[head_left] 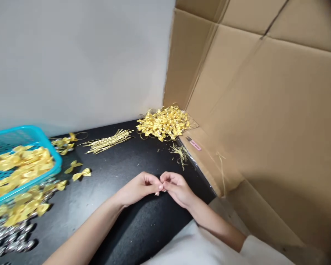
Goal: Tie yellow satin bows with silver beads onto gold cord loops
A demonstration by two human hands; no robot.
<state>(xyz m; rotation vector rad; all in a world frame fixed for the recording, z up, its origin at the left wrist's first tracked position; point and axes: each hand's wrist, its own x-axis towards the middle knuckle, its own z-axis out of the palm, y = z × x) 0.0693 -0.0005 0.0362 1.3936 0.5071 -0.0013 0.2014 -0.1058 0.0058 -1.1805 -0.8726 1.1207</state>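
My left hand point(145, 188) and my right hand point(179, 187) meet over the black table point(135, 232), with thumbs and fingertips pinched together. Whatever lies between the fingertips is too small and too covered to name; only a tiny pale bit shows below the left fingers. Two yellow ribbon bows point(82, 174) lie on the table to the left of my left hand. Beyond the hands is a bundle of thin gold cords point(110, 141). Short cord scraps point(180, 154) are scattered just past my right hand.
A turquoise basket point(57, 162) of yellow bows stands at left, with more bows point(24, 206) and silver shiny pieces point(12, 237) before it. A heap of finished-looking yellow bows point(164, 123) fills the back corner. Pink thread snips point(193, 143) rest on cardboard point(278, 121), which walls the right side.
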